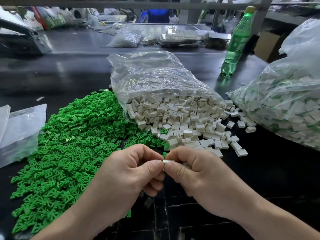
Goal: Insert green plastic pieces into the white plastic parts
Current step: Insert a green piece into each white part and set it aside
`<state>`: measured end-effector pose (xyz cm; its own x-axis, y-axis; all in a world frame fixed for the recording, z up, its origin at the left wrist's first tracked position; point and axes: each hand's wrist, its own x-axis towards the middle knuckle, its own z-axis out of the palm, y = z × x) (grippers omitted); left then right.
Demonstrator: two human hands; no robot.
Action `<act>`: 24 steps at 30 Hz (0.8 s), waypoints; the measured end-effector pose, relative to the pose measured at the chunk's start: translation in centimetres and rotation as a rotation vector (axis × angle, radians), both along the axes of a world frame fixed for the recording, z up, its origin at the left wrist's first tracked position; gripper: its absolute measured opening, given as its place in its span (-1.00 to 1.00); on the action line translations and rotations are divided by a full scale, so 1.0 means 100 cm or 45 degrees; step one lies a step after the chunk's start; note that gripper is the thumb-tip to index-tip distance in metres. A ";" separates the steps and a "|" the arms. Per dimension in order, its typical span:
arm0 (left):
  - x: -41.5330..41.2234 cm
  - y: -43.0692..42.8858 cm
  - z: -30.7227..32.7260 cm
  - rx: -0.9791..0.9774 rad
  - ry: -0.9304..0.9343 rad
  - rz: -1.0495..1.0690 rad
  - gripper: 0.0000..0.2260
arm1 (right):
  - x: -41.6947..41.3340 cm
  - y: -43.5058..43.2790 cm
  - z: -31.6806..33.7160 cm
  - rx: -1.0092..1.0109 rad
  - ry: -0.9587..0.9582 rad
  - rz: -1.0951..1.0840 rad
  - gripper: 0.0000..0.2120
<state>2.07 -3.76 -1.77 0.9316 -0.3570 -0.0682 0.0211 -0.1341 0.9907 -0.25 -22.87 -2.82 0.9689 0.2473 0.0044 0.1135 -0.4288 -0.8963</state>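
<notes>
Bare counter (pixel 259 179) lies open to the right of the right hand (pixel 204 174), short of the spilled white parts (pixel 190 129). The green pile (pixel 65 144) fills the left, running up beside the left hand (pixel 131 170). Behind the hands the open bag (pixel 155 80) blocks the middle; a second full bag (pixel 285 110) walls the right edge. A green bottle (pixel 235 40) stands between the bags, further back; bare counter stretches behind the pile

Glossy black worktable (pixel 69 70), grey metal shelving frame (pixel 138 5) behind.
</notes>
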 end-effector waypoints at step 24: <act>-0.016 -0.028 0.001 -0.469 0.065 0.077 -0.37 | -0.024 0.045 0.014 0.471 0.319 0.131 -0.87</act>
